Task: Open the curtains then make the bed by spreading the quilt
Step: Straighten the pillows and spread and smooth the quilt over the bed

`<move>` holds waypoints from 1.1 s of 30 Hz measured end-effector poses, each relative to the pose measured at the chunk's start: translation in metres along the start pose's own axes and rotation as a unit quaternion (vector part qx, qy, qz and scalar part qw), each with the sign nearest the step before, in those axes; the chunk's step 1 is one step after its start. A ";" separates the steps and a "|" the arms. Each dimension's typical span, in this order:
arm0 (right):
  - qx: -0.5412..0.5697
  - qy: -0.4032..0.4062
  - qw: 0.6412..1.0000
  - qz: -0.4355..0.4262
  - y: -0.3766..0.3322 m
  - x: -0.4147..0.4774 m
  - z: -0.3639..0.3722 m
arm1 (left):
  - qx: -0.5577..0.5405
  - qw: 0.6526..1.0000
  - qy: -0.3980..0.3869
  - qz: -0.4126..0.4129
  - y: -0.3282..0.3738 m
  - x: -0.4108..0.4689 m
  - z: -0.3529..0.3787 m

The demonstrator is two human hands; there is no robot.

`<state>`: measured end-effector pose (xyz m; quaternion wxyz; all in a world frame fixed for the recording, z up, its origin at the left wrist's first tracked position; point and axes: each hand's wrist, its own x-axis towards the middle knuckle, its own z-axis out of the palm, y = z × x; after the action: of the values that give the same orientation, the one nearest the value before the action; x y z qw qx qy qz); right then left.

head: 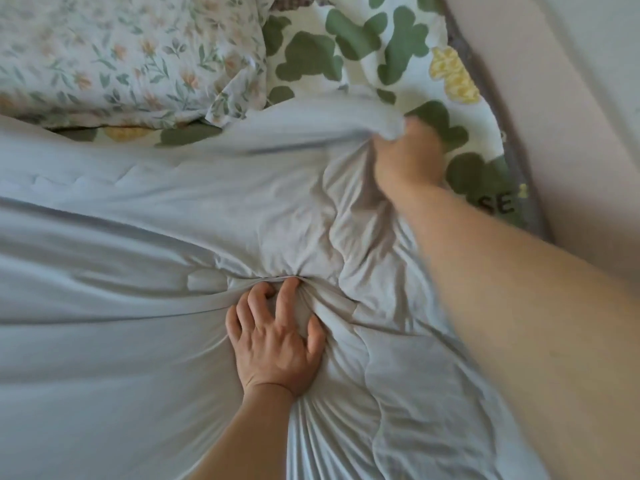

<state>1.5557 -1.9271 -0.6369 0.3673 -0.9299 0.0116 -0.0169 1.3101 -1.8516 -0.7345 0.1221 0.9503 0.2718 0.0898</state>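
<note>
Spreading stage: pale grey-blue soft quilt covers most of the bed, bunched at centre. Left hand, at 6 o'clock, claws a fold; right hand, at 1 o'clock, fists its top edge, blurred, apparently closed. Green-blotched sheet exposed. Curtains unseen; smoothing remains.

Bed, as you look down on it | sheet: white with green blotches and yellow patches, covering the mattress | on it: floral pillow at upper left; pale grey quilt, creased, across the middle and foreground
</note>
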 end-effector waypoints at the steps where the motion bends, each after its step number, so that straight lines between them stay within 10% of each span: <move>1: 0.018 0.048 0.999 0.008 0.003 0.014 -0.015 | 0.000 1.000 -0.002 0.001 0.000 0.000 0.000; 9: -0.081 0.056 0.991 0.086 0.025 0.008 -0.001 | 0.004 1.000 -0.017 0.004 -0.001 0.002 0.000; 16: -0.244 -0.017 0.945 -0.218 0.037 -0.091 0.047 | 0.001 1.000 -0.021 -0.001 0.001 0.003 0.000; 33: -0.265 -0.031 0.946 -0.184 0.064 -0.093 0.064 | 0.018 1.000 -0.014 0.002 -0.001 0.003 0.005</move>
<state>1.4648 -1.9267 -0.7291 0.0985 -0.9797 -0.1666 -0.0516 1.3132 -1.8505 -0.7388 0.1088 0.9542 0.2695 0.0717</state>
